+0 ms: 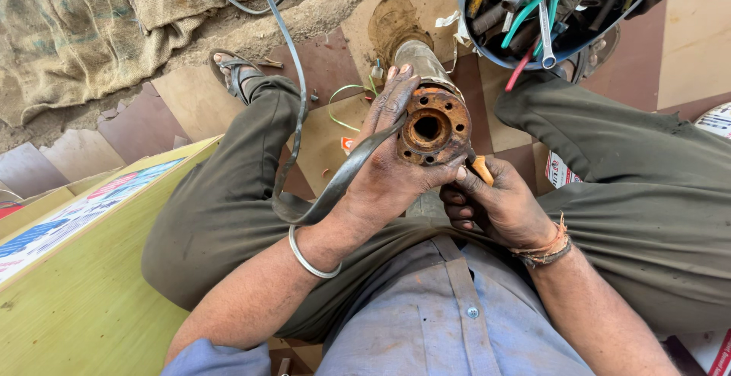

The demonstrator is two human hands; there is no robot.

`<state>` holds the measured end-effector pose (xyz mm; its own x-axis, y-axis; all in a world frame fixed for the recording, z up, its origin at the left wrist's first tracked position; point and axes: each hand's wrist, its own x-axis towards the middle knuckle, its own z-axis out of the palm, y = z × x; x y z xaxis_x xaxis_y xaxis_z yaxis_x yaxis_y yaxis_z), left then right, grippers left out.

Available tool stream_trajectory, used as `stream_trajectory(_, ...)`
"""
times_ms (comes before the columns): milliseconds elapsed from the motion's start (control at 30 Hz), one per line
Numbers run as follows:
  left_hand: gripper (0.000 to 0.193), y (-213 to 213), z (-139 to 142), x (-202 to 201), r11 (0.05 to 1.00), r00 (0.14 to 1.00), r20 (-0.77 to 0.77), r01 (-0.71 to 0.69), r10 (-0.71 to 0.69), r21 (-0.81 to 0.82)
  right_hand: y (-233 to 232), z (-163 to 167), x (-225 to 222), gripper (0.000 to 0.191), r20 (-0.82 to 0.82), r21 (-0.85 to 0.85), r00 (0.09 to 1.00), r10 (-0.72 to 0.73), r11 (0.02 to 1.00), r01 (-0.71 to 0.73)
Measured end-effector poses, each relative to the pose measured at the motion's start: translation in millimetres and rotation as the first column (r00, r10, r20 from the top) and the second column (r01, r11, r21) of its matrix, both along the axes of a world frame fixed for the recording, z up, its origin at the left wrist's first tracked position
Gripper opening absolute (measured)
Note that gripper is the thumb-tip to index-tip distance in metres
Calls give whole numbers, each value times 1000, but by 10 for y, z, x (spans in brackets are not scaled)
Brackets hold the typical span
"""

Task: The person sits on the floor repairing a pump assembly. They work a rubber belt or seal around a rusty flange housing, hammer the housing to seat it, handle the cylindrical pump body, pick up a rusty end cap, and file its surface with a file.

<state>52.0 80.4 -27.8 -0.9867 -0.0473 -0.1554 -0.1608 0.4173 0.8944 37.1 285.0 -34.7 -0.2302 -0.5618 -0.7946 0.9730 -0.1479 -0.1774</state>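
Left hand [392, 170] grips the rusty flanged pump housing [430, 125] upright between his knees; right hand [495, 205] clenches an orange-handled tool [481, 169], probably a screwdriver. Looks heavy, rigid; best held below the flange.

yellow-green printed box [91, 269] – left, white label [560, 172]

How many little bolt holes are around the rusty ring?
4 show on the rusty flange: one at the top, one upper right, one lower left, one at the bottom. The left hand may hide more.
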Motion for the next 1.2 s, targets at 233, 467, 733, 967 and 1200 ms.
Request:
stream_trajectory(233, 103, 27, 45, 39, 997, 999, 13, -51, 51, -53, -4, -43, 49, 24, -49, -8, 999, 13, 1000, -13)
stream_trajectory(467, 107, 45, 16, 46, 998, 997, 50, -57, 57, -1, 26, -43, 38, 22, -5, -18, 1000, 4, 1000, -4)
stream_trajectory(733, 89, 65, -34, 83, 993, 1000, -4, 15, -16, -119, 32, 8, 42, 20, 1, -16, 1000, 20, 1000, -20)
stream_trajectory(967, 91, 115, -85, 41, 984, 998, -61, 22, -34, -178, 54, 54, 26, 17, -25, -37, 1000, 15, 999, -16)
stream_trajectory(1200, 133, 350, 307, 66, 942, 942, 122, -290, 312, -171, 128, 63, 64, 15, -30, -78, 1000, -1, 997, -1)
